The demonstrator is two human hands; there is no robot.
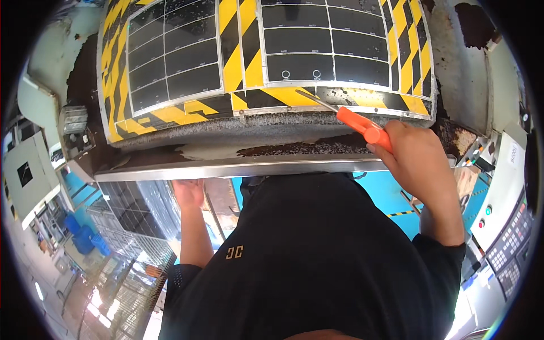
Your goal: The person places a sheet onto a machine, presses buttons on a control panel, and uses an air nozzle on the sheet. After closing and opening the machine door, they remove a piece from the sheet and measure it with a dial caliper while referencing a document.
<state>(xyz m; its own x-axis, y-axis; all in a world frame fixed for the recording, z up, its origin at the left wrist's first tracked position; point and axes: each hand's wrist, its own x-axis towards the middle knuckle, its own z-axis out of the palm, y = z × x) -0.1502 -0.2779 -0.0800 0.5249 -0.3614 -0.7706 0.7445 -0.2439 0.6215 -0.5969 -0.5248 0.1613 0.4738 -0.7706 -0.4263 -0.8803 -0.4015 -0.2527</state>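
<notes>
An orange air blow gun [362, 126] with a thin metal nozzle is gripped in my right hand [416, 153], whose fingers wrap round its handle. The nozzle points left and away, its tip over the near edge of a striped yellow-and-black fixture [283, 97]. Two grids of dark rectangular panels [300, 42] lie flat on that fixture. Lower down at the left, my left hand [190, 192] is at the metal front ledge [238, 169]. The ledge hides its fingers, so whether it touches or holds anything cannot be made out.
A rusty, wet trough [272, 139] runs between fixture and ledge. At the right stands a control panel [507, 249] with keys and lit buttons. To the left are a wire-mesh rack [124, 277], blue containers [84, 241] and a pale cabinet [28, 175].
</notes>
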